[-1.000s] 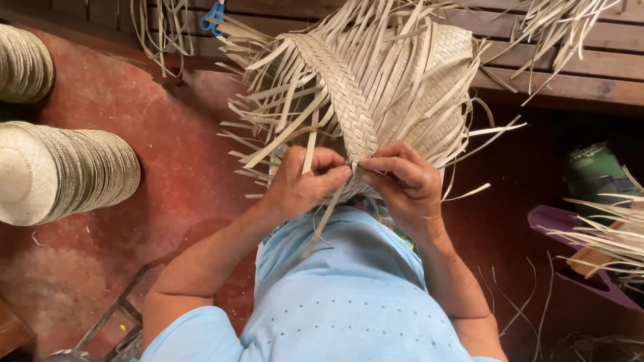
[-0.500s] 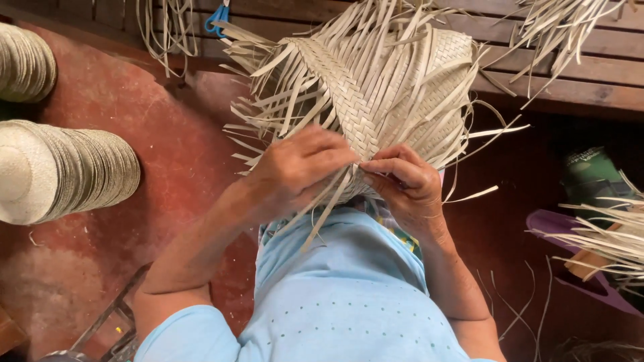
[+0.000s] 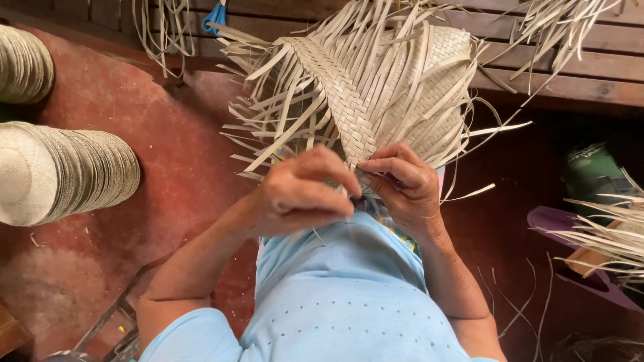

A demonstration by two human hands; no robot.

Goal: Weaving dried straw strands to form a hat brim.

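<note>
A big, pale, half-woven mat of flat palm strips (image 3: 376, 87) is held up over the lap, above the red floor (image 3: 168, 154), with its loose strip ends sticking out on every side. A tight woven band (image 3: 342, 100) is seen running down its middle to the point where both hands meet. On the left side of the floor, a stack of round pale woven hats (image 3: 60, 174) is laid on its side, and part of a second stack (image 3: 23, 64) is seen at the top left corner. A brown wooden bench (image 3: 570, 74) is placed along the top edge, with more loose strips (image 3: 161, 27) hung over it and a small blue clip (image 3: 215, 15) beside them. At the right, a purple plastic tray (image 3: 577, 234) with a bunch of cut strips (image 3: 604, 231) is seen, and a dark green thing (image 3: 590, 171) above it cannot be made out. A light blue dotted shirt (image 3: 335, 295) fills the bottom middle. The left hand (image 3: 305, 191) is bent in from the left with its fingers curled shut around strips at the low edge of the mat. The right hand (image 3: 402, 184) is touching it from the right, and strips are pinched between its thumb and fingertips. The strip ends under the hands are hidden by the fingers.
</note>
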